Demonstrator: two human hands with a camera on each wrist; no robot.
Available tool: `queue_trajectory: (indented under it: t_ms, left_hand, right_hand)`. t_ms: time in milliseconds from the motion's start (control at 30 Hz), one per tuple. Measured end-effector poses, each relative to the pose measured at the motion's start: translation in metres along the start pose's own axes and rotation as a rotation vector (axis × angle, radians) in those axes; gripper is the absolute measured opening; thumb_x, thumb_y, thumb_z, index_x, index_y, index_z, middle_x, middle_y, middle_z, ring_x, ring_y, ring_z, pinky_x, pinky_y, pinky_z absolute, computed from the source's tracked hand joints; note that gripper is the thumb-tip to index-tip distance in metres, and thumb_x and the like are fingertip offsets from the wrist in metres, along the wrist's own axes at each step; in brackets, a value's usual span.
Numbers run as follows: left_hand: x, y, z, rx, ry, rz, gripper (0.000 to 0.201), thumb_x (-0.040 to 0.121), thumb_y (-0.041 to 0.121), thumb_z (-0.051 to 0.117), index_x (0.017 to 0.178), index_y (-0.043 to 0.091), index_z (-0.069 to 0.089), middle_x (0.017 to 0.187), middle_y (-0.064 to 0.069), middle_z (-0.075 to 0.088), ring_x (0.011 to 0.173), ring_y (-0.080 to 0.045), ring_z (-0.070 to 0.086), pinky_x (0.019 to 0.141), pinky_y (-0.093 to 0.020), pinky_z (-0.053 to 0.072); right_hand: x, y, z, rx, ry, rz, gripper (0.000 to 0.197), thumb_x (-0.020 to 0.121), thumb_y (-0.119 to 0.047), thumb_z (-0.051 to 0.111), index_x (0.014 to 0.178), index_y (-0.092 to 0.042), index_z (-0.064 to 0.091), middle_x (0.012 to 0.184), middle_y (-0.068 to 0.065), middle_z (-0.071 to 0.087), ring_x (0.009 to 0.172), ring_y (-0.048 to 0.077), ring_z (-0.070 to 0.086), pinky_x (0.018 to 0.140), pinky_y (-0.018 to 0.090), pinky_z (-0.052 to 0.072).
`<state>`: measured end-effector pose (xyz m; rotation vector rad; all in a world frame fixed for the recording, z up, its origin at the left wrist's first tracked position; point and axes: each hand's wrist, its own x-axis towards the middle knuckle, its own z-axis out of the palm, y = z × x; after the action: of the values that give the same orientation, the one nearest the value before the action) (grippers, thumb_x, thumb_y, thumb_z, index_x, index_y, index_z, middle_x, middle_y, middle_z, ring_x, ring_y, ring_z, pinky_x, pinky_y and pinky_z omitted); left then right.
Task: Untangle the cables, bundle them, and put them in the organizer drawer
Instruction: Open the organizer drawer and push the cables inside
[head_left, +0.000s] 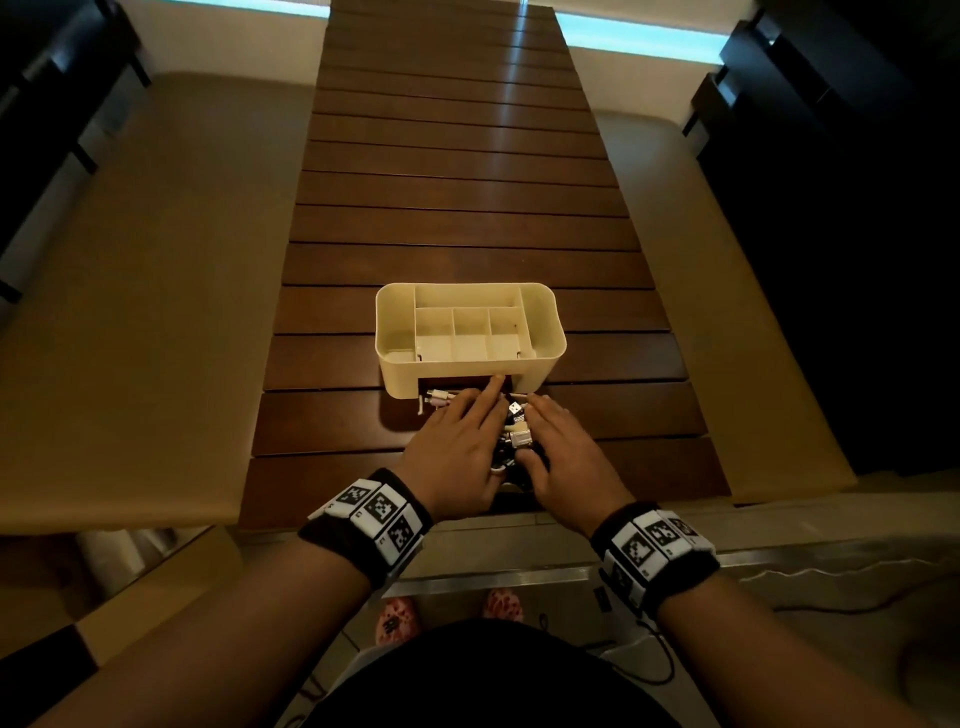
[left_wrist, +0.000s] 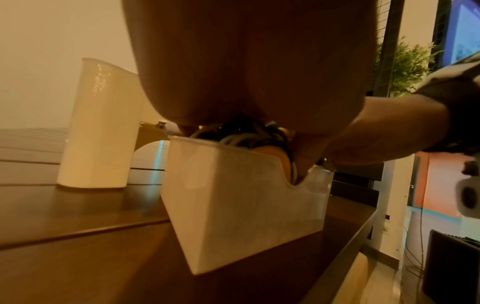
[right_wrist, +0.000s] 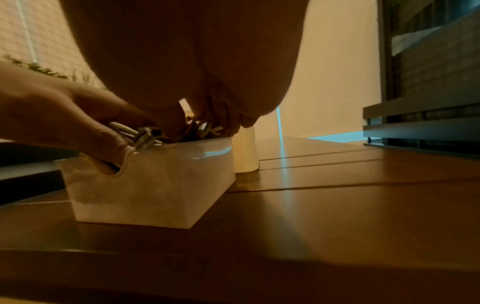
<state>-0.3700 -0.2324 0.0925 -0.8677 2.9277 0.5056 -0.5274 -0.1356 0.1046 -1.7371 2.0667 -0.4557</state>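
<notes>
**Here: cables pressed into the pulled-out drawer**

Head view. Left hand (head_left: 457, 457) and right hand (head_left: 563, 457) lie side by side, fingers extended flat over the cables (head_left: 514, 434). These fill the drawer, which both hands hide in this view. The left forefinger reaches ahead to the cream organizer (head_left: 470, 332), just beyond the fingertips, its top compartments bare. Pale plugs (head_left: 439, 401) show left of the left hand. Marker-printed wristbands (head_left: 371, 514) on both wrists. Slatted dark wooden table (head_left: 467, 208) extends ahead; tan benches on both sides.

Left wrist view. Palm overhead; below it the white drawer (left_wrist: 246, 205), cables (left_wrist: 244, 136) heaped above its rim. Organizer (left_wrist: 101, 133) beyond on the left. The right hand (left_wrist: 376, 133) enters from the right. A plant (left_wrist: 407, 67) behind.

Right wrist view. Drawer (right_wrist: 155, 185) stands on the table (right_wrist: 337, 205); the left hand (right_wrist: 64, 119) presses metal plugs (right_wrist: 142, 137) at its notched front.
</notes>
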Motion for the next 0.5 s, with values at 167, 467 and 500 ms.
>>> queue_trajectory:
  t_ms: [167, 467, 500]
  left_hand:
    - [0.002, 0.001, -0.001, 0.000, 0.017, -0.005, 0.082, 0.091, 0.052, 0.051, 0.156, 0.013, 0.019, 0.165, -0.009, 0.011, 0.147, -0.030, 0.016, 0.118, -0.048, 0.024]
    - [-0.008, -0.001, 0.011, 0.003, 0.090, -0.049, 0.093, 0.090, 0.060, 0.043, 0.159, 0.011, 0.004, 0.162, -0.009, 0.019, 0.147, -0.028, 0.018, 0.119, -0.045, 0.018]
    - [-0.007, -0.002, 0.011, 0.006, 0.074, -0.052, 0.092, 0.090, 0.060, 0.040, 0.159, 0.012, 0.003, 0.165, -0.008, 0.013, 0.150, -0.027, 0.012, 0.120, -0.046, 0.012]
  right_hand:
    - [0.007, 0.004, -0.014, -0.149, -0.057, -0.106, 0.060, 0.098, -0.020, 0.058, 0.152, -0.010, 0.034, 0.159, 0.007, 0.033, 0.150, 0.020, 0.023, 0.118, 0.027, -0.006]
    - [0.009, -0.005, -0.011, -0.296, -0.249, -0.070, 0.058, 0.106, -0.035, 0.029, 0.159, -0.018, 0.011, 0.167, -0.002, 0.001, 0.153, 0.013, -0.005, 0.120, 0.046, -0.017]
    - [0.008, -0.006, -0.010, -0.277, -0.252, -0.067, 0.059, 0.106, -0.036, 0.027, 0.159, -0.017, 0.010, 0.167, 0.000, 0.000, 0.153, 0.013, -0.007, 0.120, 0.044, -0.017]
